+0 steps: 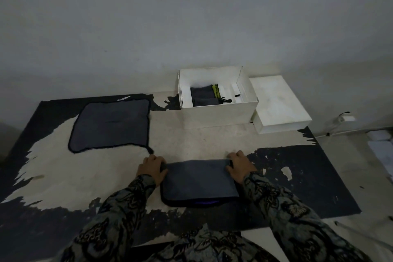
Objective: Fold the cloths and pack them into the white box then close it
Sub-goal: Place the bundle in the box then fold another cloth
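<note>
- a dark grey, folded microfibre cloth with black edging (200,181) is being held flat on the worn table top with peeling black coating (202,140), close to the near edge, between the two hands.
- the left hand (152,168) is being pressed on the far left corner of this folded cloth; the fingers are curled over the black edge, and the corner is being gripped.
- the right hand (240,166) is being kept on the far right corner in the same way, with the fingers bent over the fold and closed on the fabric.
- the hands are being held apart, one at each end of the far edge of the cloth, and both wrists are being covered by patterned dark sleeves (119,215).
- a second dark grey square cloth with black edging (110,125) is being left spread open and flat on the far left part of the table, well apart from the folded one.
- the open white cardboard box (219,110) is being kept at the far side of the table, next to the grey wall (191,17).
- inside the box, folded dark grey cloths (202,95) are being stored, with something yellow and black (215,90) just beside them; what it is cannot be told.
- the white rectangular lid (278,104) is being left just to the right of the box, touching its side.
</note>
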